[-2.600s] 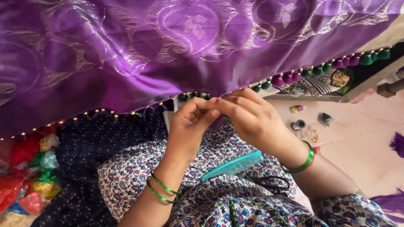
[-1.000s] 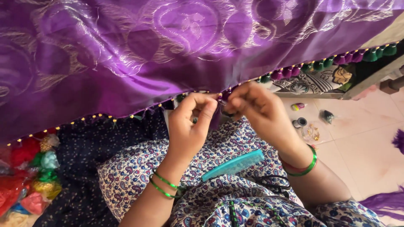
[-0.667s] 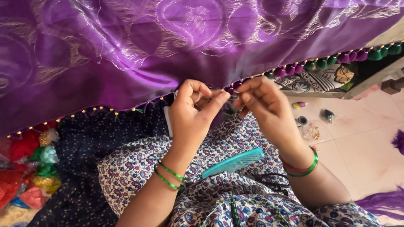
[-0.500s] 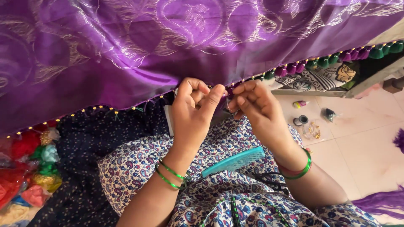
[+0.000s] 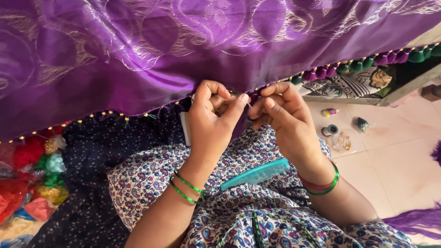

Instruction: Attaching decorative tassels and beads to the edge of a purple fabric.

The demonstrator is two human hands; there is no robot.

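Observation:
A shiny purple cloth (image 5: 138,50) with woven patterns hangs across the top of the view. Its lower edge carries small gold beads and purple and green tassels (image 5: 367,62). My left hand (image 5: 212,120) pinches that edge near the middle, thumb against fingers. Close beside it, my right hand (image 5: 280,115) pinches the same edge; something thin and dark, perhaps a needle or thread, shows between the two hands. Both wrists wear green bangles. A teal comb (image 5: 255,174) rests on my patterned lap below the hands.
A heap of red, green and gold tufts (image 5: 32,179) lies at the left on dark dotted fabric. On the tiled floor at the right sit a small black spool (image 5: 330,130), a little bottle (image 5: 330,112) and a bag of beads (image 5: 342,141). Black scissors (image 5: 294,200) lie by my right wrist.
Both hands shifted slightly along the cloth's edge and moved closer together; the fingers kept working the hem. The cloth and comb have stayed put.

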